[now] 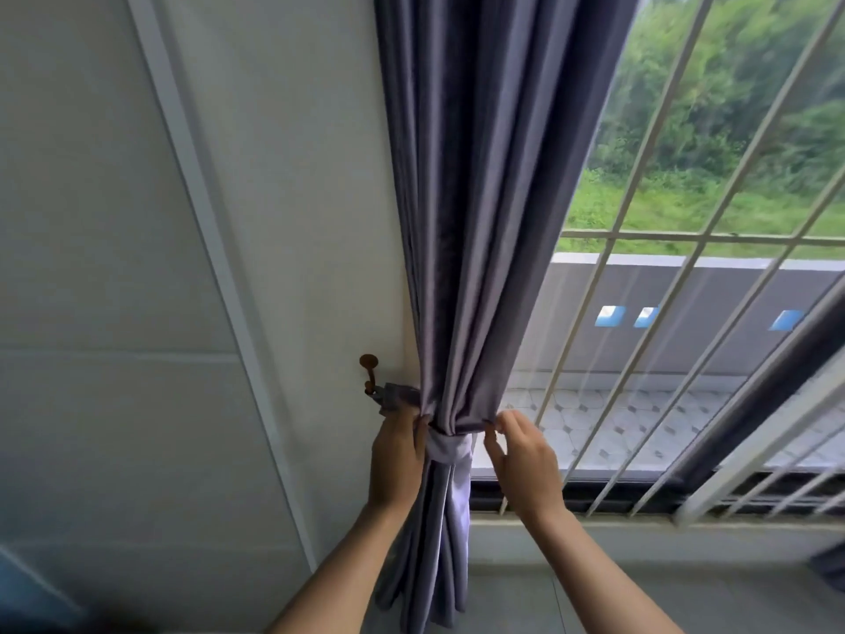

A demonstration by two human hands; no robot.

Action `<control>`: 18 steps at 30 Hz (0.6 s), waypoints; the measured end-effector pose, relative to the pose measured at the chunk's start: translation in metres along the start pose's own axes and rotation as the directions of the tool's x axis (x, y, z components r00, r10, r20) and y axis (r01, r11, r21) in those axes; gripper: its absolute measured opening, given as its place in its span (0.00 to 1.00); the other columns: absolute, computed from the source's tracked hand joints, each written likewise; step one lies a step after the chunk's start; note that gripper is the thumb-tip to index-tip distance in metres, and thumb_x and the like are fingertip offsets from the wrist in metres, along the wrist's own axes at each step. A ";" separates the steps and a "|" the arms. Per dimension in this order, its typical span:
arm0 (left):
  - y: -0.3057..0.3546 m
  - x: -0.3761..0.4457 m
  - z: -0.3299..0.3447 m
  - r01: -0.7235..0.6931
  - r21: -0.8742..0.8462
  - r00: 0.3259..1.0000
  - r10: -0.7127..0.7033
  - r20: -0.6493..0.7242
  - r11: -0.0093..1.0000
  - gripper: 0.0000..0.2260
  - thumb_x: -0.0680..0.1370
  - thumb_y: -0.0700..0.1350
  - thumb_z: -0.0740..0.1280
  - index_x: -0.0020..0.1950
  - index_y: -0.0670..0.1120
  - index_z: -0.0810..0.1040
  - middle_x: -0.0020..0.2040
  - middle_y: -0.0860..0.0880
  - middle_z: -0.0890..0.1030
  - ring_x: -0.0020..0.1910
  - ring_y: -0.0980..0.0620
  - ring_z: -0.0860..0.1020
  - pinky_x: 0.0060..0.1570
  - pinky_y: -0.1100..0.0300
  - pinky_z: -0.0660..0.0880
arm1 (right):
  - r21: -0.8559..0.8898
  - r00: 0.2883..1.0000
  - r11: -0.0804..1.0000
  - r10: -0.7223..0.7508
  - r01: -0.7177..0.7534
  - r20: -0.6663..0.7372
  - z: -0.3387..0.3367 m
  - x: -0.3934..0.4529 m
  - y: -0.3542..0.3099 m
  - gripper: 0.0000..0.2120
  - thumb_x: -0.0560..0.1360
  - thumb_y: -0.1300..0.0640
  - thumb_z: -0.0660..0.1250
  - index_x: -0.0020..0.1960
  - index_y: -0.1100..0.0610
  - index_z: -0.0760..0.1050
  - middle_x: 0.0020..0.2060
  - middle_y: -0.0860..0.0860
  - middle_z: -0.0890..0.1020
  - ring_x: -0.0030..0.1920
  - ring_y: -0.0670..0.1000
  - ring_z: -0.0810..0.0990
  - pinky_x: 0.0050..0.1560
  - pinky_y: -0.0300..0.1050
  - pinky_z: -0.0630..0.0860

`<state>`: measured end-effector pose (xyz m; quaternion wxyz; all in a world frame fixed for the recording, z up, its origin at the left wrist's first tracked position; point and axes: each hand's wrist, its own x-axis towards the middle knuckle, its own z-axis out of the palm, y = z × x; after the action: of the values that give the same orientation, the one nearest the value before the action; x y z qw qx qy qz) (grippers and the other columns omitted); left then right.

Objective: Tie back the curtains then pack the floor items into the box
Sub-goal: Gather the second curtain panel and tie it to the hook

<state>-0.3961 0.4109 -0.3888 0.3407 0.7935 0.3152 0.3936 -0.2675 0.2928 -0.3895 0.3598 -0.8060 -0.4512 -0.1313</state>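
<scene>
A grey-purple curtain [484, 199] hangs gathered at the left edge of the window. A matching fabric tieback [450, 443] wraps around it at waist height, and its end is looped on a brown wall hook [369, 370]. My left hand [397, 459] grips the tieback and curtain on the left side. My right hand [523, 459] pinches the tieback's edge on the right side with thumb and fingers. No box or floor items are in view.
White window bars [686, 276] cover the glass to the right, with a sill [640, 523] below. A second dark curtain [777, 395] hangs at the right. A white panelled wall [137, 267] fills the left.
</scene>
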 end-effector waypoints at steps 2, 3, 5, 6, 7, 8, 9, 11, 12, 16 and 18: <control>0.005 -0.006 0.001 0.054 -0.082 0.998 -0.056 -0.024 0.995 0.08 0.78 0.46 0.65 0.50 0.59 0.69 0.43 0.61 0.77 0.42 0.64 0.77 0.43 0.77 0.70 | 0.022 0.997 1.000 0.010 -0.012 0.071 0.005 0.003 -0.006 0.06 0.76 0.52 0.64 0.43 0.54 0.72 0.37 0.47 0.77 0.37 0.49 0.75 0.34 0.44 0.75; 0.006 -0.009 0.002 0.078 -0.103 0.997 -0.080 -0.015 0.992 0.10 0.77 0.46 0.66 0.49 0.60 0.68 0.43 0.61 0.78 0.43 0.65 0.78 0.44 0.75 0.72 | 0.023 0.992 1.000 0.016 -0.019 0.127 0.009 0.004 -0.010 0.06 0.75 0.50 0.65 0.45 0.53 0.73 0.39 0.46 0.77 0.39 0.48 0.75 0.37 0.43 0.75; 0.001 -0.012 0.005 0.071 -0.086 0.997 -0.071 0.000 0.994 0.08 0.77 0.51 0.65 0.51 0.62 0.68 0.45 0.59 0.80 0.45 0.62 0.79 0.46 0.68 0.76 | 0.026 0.979 0.999 0.031 -0.037 0.202 0.018 0.002 -0.013 0.09 0.75 0.46 0.63 0.48 0.51 0.74 0.41 0.44 0.76 0.41 0.46 0.74 0.39 0.40 0.74; -0.001 -0.013 0.006 0.065 -0.074 0.998 -0.065 0.006 0.995 0.07 0.76 0.54 0.64 0.52 0.60 0.70 0.46 0.58 0.80 0.46 0.60 0.79 0.46 0.64 0.77 | 0.034 0.978 0.998 0.043 -0.051 0.205 0.022 0.001 -0.013 0.09 0.75 0.46 0.63 0.48 0.51 0.74 0.42 0.44 0.75 0.41 0.46 0.73 0.39 0.39 0.73; -0.004 -0.013 0.007 0.058 -0.054 0.998 -0.058 0.004 0.997 0.08 0.76 0.55 0.63 0.54 0.59 0.71 0.47 0.57 0.81 0.46 0.59 0.79 0.45 0.62 0.78 | 0.036 0.977 0.997 0.060 -0.068 0.205 0.024 0.001 -0.014 0.08 0.76 0.46 0.64 0.48 0.51 0.74 0.42 0.43 0.75 0.41 0.45 0.73 0.39 0.38 0.72; -0.007 -0.013 0.008 0.055 -0.044 0.998 -0.055 -0.003 0.998 0.10 0.76 0.55 0.63 0.56 0.57 0.72 0.48 0.56 0.81 0.46 0.58 0.80 0.45 0.61 0.78 | 0.026 0.976 0.997 0.066 -0.073 0.206 0.025 0.001 -0.014 0.08 0.76 0.47 0.64 0.48 0.51 0.74 0.41 0.43 0.74 0.41 0.45 0.73 0.39 0.37 0.72; -0.007 -0.012 0.008 0.057 -0.041 0.998 -0.058 -0.013 0.998 0.10 0.76 0.55 0.63 0.56 0.56 0.73 0.48 0.56 0.81 0.46 0.58 0.80 0.44 0.62 0.78 | 0.007 0.976 0.998 0.062 -0.065 0.207 0.026 0.002 -0.015 0.07 0.76 0.48 0.65 0.47 0.51 0.74 0.41 0.44 0.75 0.40 0.45 0.73 0.38 0.37 0.72; -0.008 -0.008 0.007 0.054 -0.020 0.998 -0.055 -0.011 0.998 0.13 0.75 0.58 0.62 0.54 0.53 0.75 0.46 0.56 0.80 0.45 0.57 0.79 0.42 0.68 0.75 | -0.037 0.981 0.998 0.053 -0.047 0.186 0.027 0.001 -0.011 0.04 0.75 0.52 0.67 0.45 0.52 0.74 0.39 0.45 0.75 0.38 0.47 0.73 0.36 0.39 0.73; -0.008 -0.006 0.007 0.039 0.000 0.999 -0.039 -0.001 0.999 0.12 0.76 0.58 0.61 0.52 0.52 0.75 0.45 0.56 0.80 0.44 0.57 0.79 0.41 0.71 0.72 | -0.063 0.984 0.996 0.069 -0.059 0.161 0.026 0.000 -0.007 0.04 0.74 0.54 0.69 0.44 0.52 0.74 0.37 0.45 0.75 0.36 0.47 0.73 0.35 0.40 0.73; -0.006 0.003 0.006 -0.125 0.171 0.992 0.116 0.057 0.977 0.02 0.78 0.46 0.64 0.47 0.49 0.75 0.41 0.54 0.77 0.40 0.58 0.75 0.39 0.75 0.65 | -0.100 0.982 0.981 0.175 -0.167 0.076 0.020 0.000 0.010 0.07 0.73 0.56 0.70 0.40 0.52 0.73 0.33 0.45 0.76 0.33 0.49 0.74 0.31 0.40 0.71; 0.002 0.003 0.003 -0.221 0.219 0.975 0.212 0.067 0.950 0.07 0.78 0.49 0.60 0.47 0.50 0.77 0.42 0.52 0.79 0.40 0.57 0.77 0.41 0.73 0.68 | -0.102 0.983 0.981 0.171 -0.163 0.069 0.020 0.005 0.007 0.08 0.74 0.55 0.69 0.39 0.53 0.72 0.32 0.46 0.75 0.33 0.49 0.73 0.29 0.40 0.68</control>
<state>-0.3914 0.4112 -0.3879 0.2101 0.8649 0.2614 0.3734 -0.2613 0.3069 -0.4042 0.3126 -0.8619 -0.3887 -0.0910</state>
